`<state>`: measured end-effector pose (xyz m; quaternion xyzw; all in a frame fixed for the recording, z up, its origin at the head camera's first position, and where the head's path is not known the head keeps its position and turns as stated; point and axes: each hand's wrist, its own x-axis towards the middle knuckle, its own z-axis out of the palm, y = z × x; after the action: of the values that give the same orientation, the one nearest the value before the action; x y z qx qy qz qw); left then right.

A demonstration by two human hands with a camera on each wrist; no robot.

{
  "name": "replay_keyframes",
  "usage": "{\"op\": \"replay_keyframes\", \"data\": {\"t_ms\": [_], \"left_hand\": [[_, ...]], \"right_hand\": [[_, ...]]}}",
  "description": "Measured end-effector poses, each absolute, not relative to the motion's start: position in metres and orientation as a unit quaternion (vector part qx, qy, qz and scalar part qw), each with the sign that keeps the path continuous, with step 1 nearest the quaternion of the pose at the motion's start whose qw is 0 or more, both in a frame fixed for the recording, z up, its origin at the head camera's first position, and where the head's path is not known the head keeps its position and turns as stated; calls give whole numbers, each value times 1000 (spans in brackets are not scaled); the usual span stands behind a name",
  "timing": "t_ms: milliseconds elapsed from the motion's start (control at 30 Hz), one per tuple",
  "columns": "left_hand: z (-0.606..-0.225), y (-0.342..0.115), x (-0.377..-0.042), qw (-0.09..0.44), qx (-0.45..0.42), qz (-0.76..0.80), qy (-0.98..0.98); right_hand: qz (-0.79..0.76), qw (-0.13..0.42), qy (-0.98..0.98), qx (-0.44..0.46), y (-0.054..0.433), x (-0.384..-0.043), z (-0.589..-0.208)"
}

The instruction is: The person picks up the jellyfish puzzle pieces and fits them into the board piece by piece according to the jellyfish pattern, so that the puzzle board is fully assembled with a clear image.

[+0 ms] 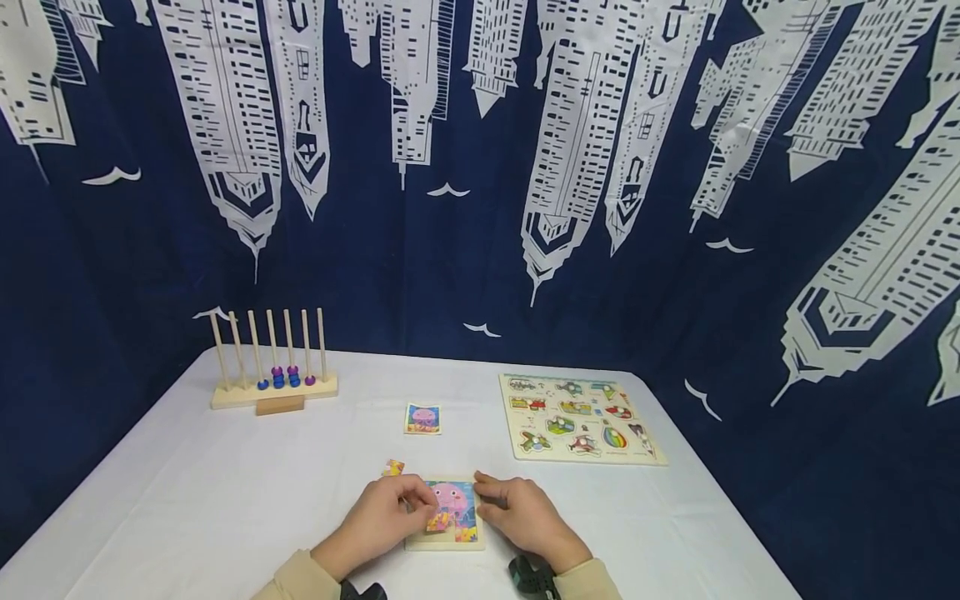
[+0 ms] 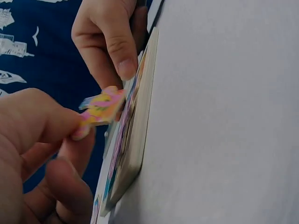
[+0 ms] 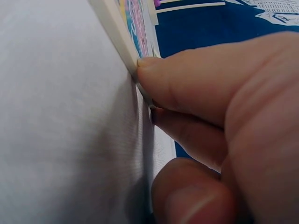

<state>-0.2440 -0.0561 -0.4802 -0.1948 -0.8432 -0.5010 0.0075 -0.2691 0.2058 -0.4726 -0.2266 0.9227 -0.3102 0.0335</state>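
Note:
My left hand (image 1: 390, 510) pinches a small pink-and-yellow jigsaw piece (image 2: 103, 108) between thumb and fingertips, tilted close over the puzzle board (image 1: 444, 547). This light wooden board lies on the table and carries a pink octopus picture (image 1: 452, 495) on blue, with bare wood at its lower left. My right hand (image 1: 525, 512) is at the board's right side, thumb (image 3: 161, 74) and a fingertip touching its edge. Just beyond the board's upper left corner lies a loose yellow-and-orange piece (image 1: 393, 467), partly behind my left hand.
A small octopus picture card (image 1: 423, 419) lies past the board. At the back left stands a peg rack (image 1: 318, 388) with blue and purple beads, a wooden block (image 1: 280, 405) before it. A wooden vehicle puzzle (image 1: 585, 454) lies at the back right. A dark blue curtain hangs behind the white table.

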Motion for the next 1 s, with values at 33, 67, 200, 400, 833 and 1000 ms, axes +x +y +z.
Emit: {"op": "replay_keyframes", "data": {"t_ms": [33,67,200,400,833,1000], "left_hand": [[-481,-55,-243,1,-202,-501,-842],[-482,-55,-242,-3,-205,-500,-841],[-485,-52,-241,0,-206,-486,-849],[-486,-48,-239,25,-215,-443,-870],[-486,-44,-236,53,-218,-368,-902],[-486,-42,-236,93,-231,-366,-897]], "right_hand": [[-311,33,922,-227,206,-269,-473],[-311,33,922,-227,206,-269,-473],[-308,31,923,-228,206,-269,-473],[-305,28,924,-227,205,-270,-472],[-309,25,923,-229,206,-270,-473],[-308,24,923,-231,206,-270,-473]]}}
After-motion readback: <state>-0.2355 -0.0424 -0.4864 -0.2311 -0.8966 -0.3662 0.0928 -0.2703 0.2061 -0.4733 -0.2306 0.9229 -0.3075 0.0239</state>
